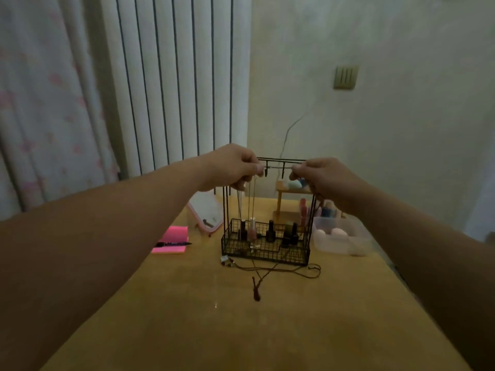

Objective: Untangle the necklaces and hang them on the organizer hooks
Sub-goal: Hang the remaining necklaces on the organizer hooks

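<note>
The step in hand looks like the hanging one: both hands are raised to the top rail of the black wire organizer, and a thin chain runs taut between them, level with the hooks. The left hand pinches one end with curled fingers at the rail's left corner; the right hand pinches the other end at the right corner. Two hooks show in the gap between the hands, and any others are hidden behind the knuckles. Two or three fine strands drop under the left hand toward the basket; whether they belong to the held chain cannot be told. One dark cord necklace lies looped on the table just in front of the organizer, unhung. The basket holds about five small bottles. The next move probably calls for lowering the chain's middle onto a hook and letting go gently, so that it does not snag the hanging strands.
</note>
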Tool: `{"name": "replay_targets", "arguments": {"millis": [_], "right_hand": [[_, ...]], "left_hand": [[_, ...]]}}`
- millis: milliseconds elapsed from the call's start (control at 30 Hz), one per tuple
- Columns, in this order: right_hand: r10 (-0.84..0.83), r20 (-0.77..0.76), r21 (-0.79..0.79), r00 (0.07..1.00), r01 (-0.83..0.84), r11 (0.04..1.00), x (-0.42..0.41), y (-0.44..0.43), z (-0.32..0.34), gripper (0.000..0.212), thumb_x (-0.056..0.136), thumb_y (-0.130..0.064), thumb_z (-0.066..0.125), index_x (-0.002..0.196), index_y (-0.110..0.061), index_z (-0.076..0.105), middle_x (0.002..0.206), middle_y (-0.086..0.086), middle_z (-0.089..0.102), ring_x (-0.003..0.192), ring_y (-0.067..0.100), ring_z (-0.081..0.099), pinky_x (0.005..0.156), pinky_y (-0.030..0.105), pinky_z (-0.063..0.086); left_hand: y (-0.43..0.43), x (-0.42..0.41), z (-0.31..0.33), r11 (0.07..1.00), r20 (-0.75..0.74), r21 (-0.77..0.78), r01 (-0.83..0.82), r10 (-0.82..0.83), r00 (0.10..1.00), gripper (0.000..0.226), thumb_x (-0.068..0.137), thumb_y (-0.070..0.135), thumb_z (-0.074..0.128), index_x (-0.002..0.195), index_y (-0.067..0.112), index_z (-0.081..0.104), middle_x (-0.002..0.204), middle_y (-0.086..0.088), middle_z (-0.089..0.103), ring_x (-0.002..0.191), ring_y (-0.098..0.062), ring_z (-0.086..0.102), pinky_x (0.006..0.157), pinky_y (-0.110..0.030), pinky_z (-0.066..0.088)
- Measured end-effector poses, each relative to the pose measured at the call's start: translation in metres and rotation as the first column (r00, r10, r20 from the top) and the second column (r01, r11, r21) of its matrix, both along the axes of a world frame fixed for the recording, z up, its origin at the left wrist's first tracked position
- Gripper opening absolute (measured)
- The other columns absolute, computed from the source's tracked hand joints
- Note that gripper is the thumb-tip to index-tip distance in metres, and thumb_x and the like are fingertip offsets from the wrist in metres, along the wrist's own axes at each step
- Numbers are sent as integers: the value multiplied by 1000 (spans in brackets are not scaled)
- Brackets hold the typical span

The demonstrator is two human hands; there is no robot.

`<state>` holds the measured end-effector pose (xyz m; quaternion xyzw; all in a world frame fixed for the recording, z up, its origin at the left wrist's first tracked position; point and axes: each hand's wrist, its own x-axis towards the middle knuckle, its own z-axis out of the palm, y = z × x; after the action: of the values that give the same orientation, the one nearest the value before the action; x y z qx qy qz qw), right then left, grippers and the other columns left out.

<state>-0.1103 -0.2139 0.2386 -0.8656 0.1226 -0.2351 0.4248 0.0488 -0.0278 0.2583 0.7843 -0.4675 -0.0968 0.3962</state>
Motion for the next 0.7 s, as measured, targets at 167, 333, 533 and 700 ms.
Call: {"name": "replay_targets", "arguments": {"millis": [167, 333, 533, 700], "right_hand": [[-115, 28, -95, 993, 117, 989, 28, -2, -17, 30, 105, -42, 56, 100, -19, 76, 91, 1, 70, 73, 15, 60, 58, 24, 48], [-284, 165, -58, 944, 297, 953, 70, 1, -27, 32, 104, -40, 58, 96, -18, 80, 77, -2, 72, 72, 18, 68, 69, 41, 61], [-421, 253, 1, 871, 435, 901, 95, 9, -52, 35, 104, -35, 57, 87, -15, 80, 78, 0, 73, 75, 14, 67, 65, 26, 48], [-447, 234, 25, 863, 454, 891, 94, 10, -73, 33, 105, -34, 56, 88, -16, 78, 75, -1, 69, 68, 8, 60, 57, 24, 40]], "left_hand": [[-24, 9, -17, 983, 15, -134, -127, 131, 991, 15, 104, 26, 64, 95, 15, 70, 80, -8, 66, 68, -20, 66, 76, -45, 66], [-52, 22, -31, 935, 58, -223, -274, 293, 954, 19, 105, 28, 62, 93, 15, 67, 80, -11, 70, 63, -20, 68, 61, -34, 62], [-73, 39, -49, 908, 176, -257, -331, 380, 908, 21, 103, 30, 59, 85, 22, 67, 78, -3, 69, 73, -23, 71, 72, -48, 64], [-79, 41, -58, 924, 289, -216, -317, 370, 883, 25, 105, 30, 56, 87, 20, 70, 74, 2, 68, 65, -16, 68, 70, -42, 62]]}}
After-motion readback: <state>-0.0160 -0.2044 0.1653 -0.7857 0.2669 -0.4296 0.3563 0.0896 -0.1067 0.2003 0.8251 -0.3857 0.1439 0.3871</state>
